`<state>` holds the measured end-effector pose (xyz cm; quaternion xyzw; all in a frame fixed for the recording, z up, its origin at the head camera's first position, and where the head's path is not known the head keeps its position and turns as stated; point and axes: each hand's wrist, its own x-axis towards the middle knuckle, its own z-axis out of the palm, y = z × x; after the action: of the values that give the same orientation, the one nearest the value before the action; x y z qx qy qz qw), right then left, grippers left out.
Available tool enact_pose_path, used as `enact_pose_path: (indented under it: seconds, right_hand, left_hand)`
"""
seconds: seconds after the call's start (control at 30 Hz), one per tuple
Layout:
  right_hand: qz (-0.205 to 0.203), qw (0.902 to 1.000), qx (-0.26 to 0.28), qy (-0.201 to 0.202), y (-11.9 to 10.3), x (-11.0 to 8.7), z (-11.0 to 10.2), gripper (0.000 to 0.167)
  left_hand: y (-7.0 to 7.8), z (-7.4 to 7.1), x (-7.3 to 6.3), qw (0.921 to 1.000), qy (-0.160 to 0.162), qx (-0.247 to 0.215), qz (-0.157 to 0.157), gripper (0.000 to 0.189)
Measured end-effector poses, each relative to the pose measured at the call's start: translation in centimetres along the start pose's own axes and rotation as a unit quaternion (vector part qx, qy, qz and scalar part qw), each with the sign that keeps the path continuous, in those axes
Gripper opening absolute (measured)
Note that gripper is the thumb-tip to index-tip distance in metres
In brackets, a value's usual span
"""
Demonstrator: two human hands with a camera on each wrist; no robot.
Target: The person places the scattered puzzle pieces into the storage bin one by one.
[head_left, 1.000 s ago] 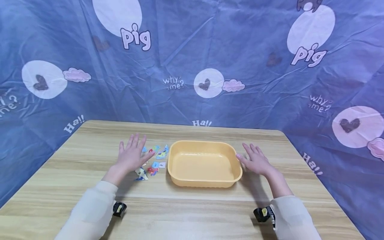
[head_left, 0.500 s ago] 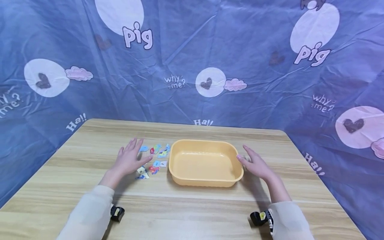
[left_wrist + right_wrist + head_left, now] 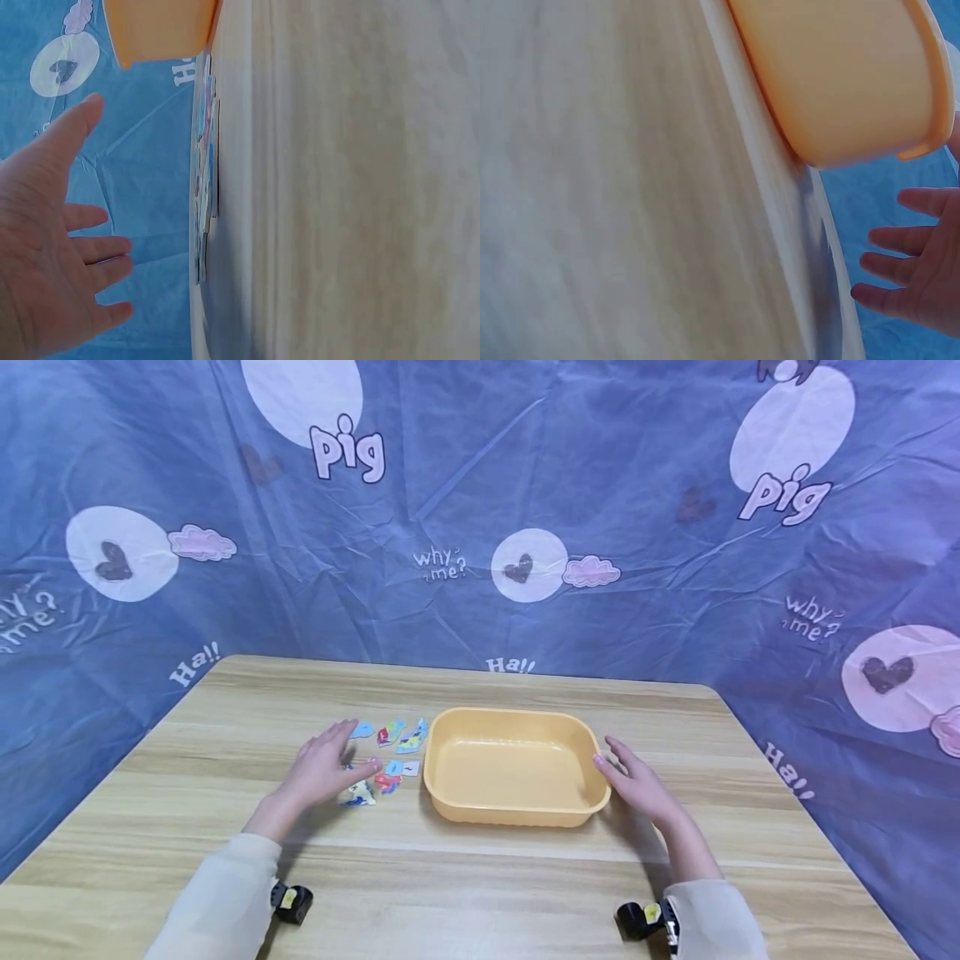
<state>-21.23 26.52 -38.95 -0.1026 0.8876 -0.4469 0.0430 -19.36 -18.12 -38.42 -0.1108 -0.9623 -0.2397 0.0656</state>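
Note:
My left hand (image 3: 321, 770) hovers above the table beside several flat, colourful puzzle-like pieces (image 3: 390, 779), its fingers loosely extended and holding nothing. In the left wrist view those pieces (image 3: 208, 157) lie flat on the wood, apart from the palm. On the other side, my right hand (image 3: 641, 787) is held with relaxed fingers at the right end of a yellow-orange plastic tub (image 3: 517, 818); its thumb overlaps the rim in the head view. The right wrist view has the fingers spread in the air past the tub's outer wall (image 3: 847, 82).
A light wood-grain table (image 3: 480, 893) carries the tub and pieces. Behind it hangs a blue printed cloth (image 3: 450, 635), close to the table's far edge. Black wrist cameras (image 3: 292, 903) sit at both cuffs.
The left hand has lowered and drawn back slightly, uncovering more of the pieces, its fingers less spread. The right hand's fingers have come closer together near the tub. The head view has shifted slightly.

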Motion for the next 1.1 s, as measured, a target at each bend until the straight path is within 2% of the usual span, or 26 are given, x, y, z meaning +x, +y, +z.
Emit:
enact_pose_path:
  seconds: [0.33,0.5,0.67,0.93,1.1]
  right_hand:
    - [0.007,0.9984,0.056,0.005,0.2,-0.2,0.7,0.061]
    - [0.005,0.9971,0.075,0.015,0.6,-0.2,1.2,0.059]
    - [0.010,0.9949,0.098,0.024,0.8,0.0,1.6,0.057]
    - [0.034,0.9926,0.109,0.040,0.8,-0.1,1.6,0.062]
    - [0.033,0.9918,0.115,0.044,1.0,-0.1,1.7,0.061]
  left_hand:
    - [-0.4,0.8,-0.1,0.9991,0.012,-0.039,0.008,0.075]
    - [-0.8,1.1,0.0,0.9976,0.010,-0.069,-0.001,0.067]
    - [-1.2,1.3,0.0,0.9967,0.006,-0.080,-0.012,0.064]
    - [-1.3,1.5,0.2,0.9949,-0.002,-0.100,-0.016,0.061]
    - [-1.6,1.8,0.3,0.9946,-0.005,-0.102,-0.016,0.054]
